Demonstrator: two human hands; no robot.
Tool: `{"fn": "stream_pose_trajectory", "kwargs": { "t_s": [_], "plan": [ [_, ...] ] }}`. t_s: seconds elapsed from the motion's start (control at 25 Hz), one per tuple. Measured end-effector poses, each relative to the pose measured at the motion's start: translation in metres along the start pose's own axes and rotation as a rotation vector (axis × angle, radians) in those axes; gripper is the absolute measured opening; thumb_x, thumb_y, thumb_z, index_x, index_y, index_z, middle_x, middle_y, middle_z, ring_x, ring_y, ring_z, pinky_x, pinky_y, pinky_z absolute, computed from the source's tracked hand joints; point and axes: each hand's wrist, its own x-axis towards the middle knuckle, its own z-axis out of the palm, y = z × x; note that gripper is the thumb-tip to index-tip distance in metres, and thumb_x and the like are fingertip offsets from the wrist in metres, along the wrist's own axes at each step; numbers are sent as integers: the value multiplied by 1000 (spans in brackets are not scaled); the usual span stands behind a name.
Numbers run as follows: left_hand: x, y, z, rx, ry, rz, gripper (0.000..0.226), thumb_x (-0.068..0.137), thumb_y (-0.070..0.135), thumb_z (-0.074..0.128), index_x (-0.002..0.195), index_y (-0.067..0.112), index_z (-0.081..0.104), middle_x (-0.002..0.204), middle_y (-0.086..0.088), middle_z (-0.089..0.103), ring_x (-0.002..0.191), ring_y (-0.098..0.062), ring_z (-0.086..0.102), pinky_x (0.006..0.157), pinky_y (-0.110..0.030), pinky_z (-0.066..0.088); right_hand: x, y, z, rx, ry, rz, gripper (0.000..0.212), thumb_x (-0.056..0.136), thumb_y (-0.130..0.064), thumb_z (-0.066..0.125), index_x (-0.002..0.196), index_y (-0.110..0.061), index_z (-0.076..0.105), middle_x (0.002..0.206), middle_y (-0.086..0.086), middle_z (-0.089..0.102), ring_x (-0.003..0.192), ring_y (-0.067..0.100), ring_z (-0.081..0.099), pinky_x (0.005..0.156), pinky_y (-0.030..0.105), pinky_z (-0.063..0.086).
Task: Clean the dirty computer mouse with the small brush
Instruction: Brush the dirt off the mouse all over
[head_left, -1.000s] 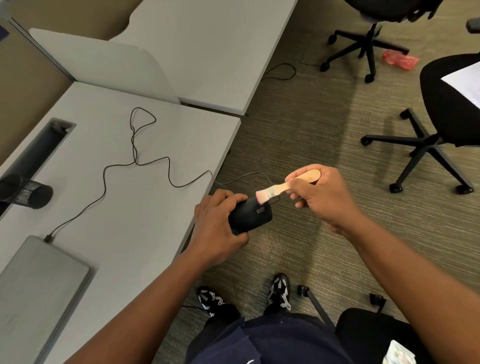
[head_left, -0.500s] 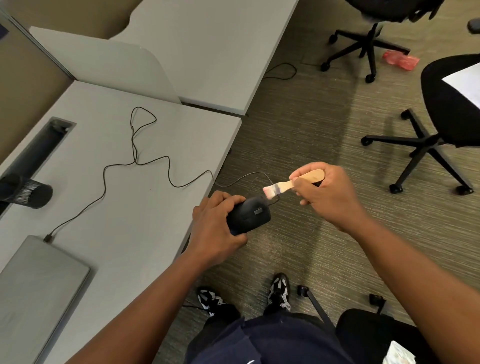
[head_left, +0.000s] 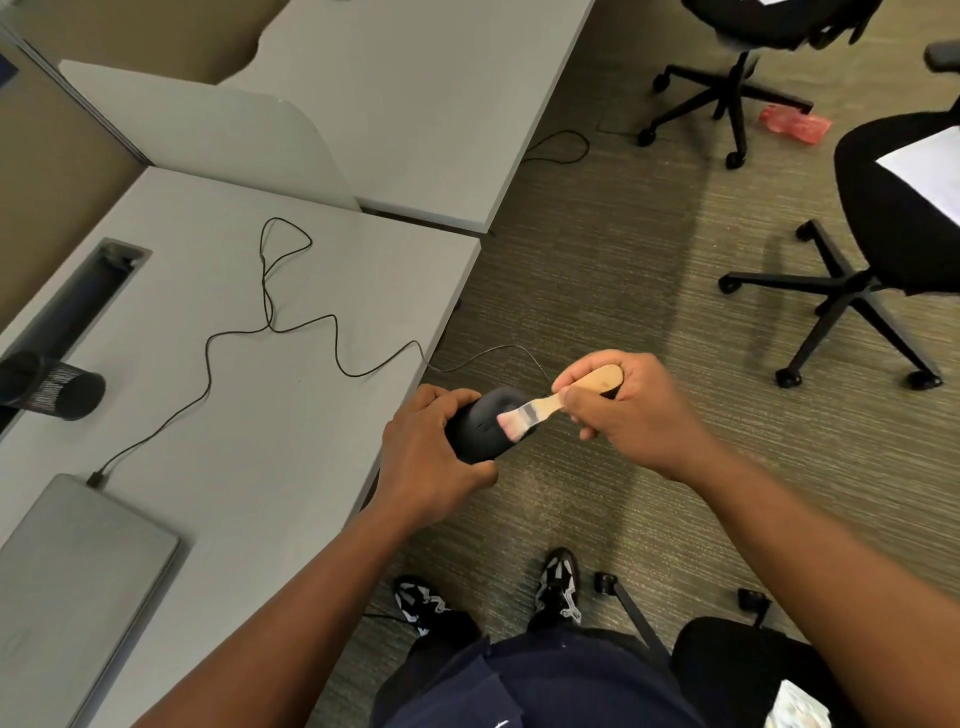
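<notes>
A black wired computer mouse (head_left: 480, 428) is held in the air just off the desk's right edge, gripped from the left by my left hand (head_left: 428, 454). My right hand (head_left: 631, 410) grips the wooden handle of a small brush (head_left: 550, 405). The brush's pale pink bristles lie on the mouse's upper right side. The mouse's thin black cable (head_left: 270, 312) runs back over the desk to a plug beside the laptop.
A closed grey laptop (head_left: 67, 582) lies at the desk's (head_left: 249, 441) near left, with a black mesh cup (head_left: 49, 387) and a cable slot behind it. Black office chairs (head_left: 857, 270) stand on the carpet to the right. My feet are below the hands.
The brush, lifted off to the right of the mouse half a second ago, has swept back down and left onto it. My left hand has turned the mouse slightly.
</notes>
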Motion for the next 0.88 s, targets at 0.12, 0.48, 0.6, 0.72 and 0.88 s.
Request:
{"fn": "stream_pose_trajectory", "kwargs": {
  "t_s": [0.12,0.48,0.6,0.72,0.88],
  "plan": [
    [-1,-4,-1,-32,-15,-19,80,59,40,91,134,35,64,109,22,48,102,-6,56,86,-28,53,1,5,-4,-77,206,-7,16,92,-8,68,85,-19,76,59,3,66,55,21,61,54,46,53],
    [-6,0,-1,-31,24,-44,80,55,45,87,131,35,66,106,24,47,96,2,55,83,-26,52,-5,4,4,-72,185,-28,17,91,-6,67,84,-18,76,58,8,66,49,13,56,46,33,47],
    [-6,0,0,31,22,-34,80,60,40,94,135,35,65,110,16,51,97,-6,57,90,-34,56,-9,0,0,69,158,-66,13,92,-11,69,86,-20,77,65,11,70,53,19,60,47,26,49],
    [-8,5,2,87,33,1,87,61,42,95,141,30,63,113,12,53,102,-12,57,93,-42,56,-16,-7,20,138,-29,-59,9,95,-18,70,92,-22,78,76,16,73,61,20,67,57,41,60],
    [-8,9,3,96,66,27,87,62,45,94,141,30,63,113,13,52,103,-12,54,92,-40,54,-16,-7,33,74,80,-12,11,95,-13,70,90,-22,76,73,16,73,57,16,67,61,52,60]
  ]
}}
